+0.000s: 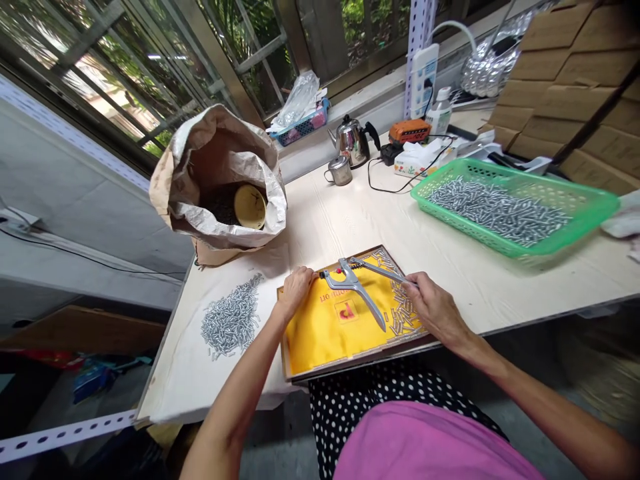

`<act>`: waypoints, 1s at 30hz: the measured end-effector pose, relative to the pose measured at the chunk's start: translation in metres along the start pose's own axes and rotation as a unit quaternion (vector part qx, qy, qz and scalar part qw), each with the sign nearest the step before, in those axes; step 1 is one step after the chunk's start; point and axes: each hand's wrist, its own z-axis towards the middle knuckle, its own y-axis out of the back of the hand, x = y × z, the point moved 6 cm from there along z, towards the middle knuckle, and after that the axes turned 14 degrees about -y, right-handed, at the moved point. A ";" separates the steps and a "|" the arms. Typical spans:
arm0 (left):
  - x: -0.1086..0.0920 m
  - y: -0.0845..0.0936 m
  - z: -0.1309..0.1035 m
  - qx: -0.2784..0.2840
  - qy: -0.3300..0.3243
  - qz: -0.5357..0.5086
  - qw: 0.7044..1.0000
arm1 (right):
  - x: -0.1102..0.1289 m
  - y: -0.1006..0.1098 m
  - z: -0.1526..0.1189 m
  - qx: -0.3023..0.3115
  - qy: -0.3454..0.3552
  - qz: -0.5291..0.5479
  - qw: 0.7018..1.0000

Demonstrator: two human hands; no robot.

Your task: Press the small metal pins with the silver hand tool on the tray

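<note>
Silver long-handled pliers with a spring and a red dot at the joint are over a shallow tray lined with yellow printed cloth. Their handles are spread apart. My right hand is closed on the end of the upper handle; the lower handle points toward me, free of my fingers. At the pliers' nose my left hand has its fingers pressed together by the tray's far left corner. What they pinch is hidden. Small metal pins lie loose along the tray's right side.
A pile of metal pins lies left of the tray. Behind it stands an open paper sack with a yellow cup inside. A green basket of pins is at right. Farther back are a kettle and metal mug.
</note>
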 end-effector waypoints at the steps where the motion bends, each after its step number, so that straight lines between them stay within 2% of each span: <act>1: 0.002 0.002 0.000 0.005 -0.008 -0.003 1.000 | 0.001 0.004 0.002 -0.004 0.004 -0.007 1.000; 4: 0.007 0.014 -0.004 -0.002 -0.025 0.004 1.000 | 0.006 0.018 0.010 -0.008 0.036 -0.030 0.999; 8: 0.021 0.043 -0.016 -0.019 -0.014 0.042 0.999 | 0.023 0.023 0.020 0.039 0.117 -0.049 0.991; 12: 0.045 0.067 -0.029 -0.019 0.041 0.027 0.999 | 0.043 0.009 0.025 0.071 0.186 -0.067 0.978; 15: 0.057 0.072 -0.037 -0.024 0.085 -0.019 0.996 | 0.054 -0.006 0.029 0.075 0.213 -0.069 0.972; 17: 0.061 0.068 -0.043 -0.029 0.112 -0.044 0.992 | 0.060 -0.013 0.033 0.074 0.224 -0.066 0.970; 20: 0.055 0.053 -0.056 -0.035 0.144 -0.059 0.987 | 0.063 -0.018 0.041 0.082 0.228 -0.067 0.968; 27: 0.012 0.002 -0.101 -0.035 0.207 -0.110 0.971 | 0.060 -0.037 0.044 0.192 0.259 -0.072 0.944; 30: -0.005 -0.010 -0.118 -0.057 0.229 -0.128 0.963 | 0.063 -0.050 0.041 0.242 0.272 -0.073 0.929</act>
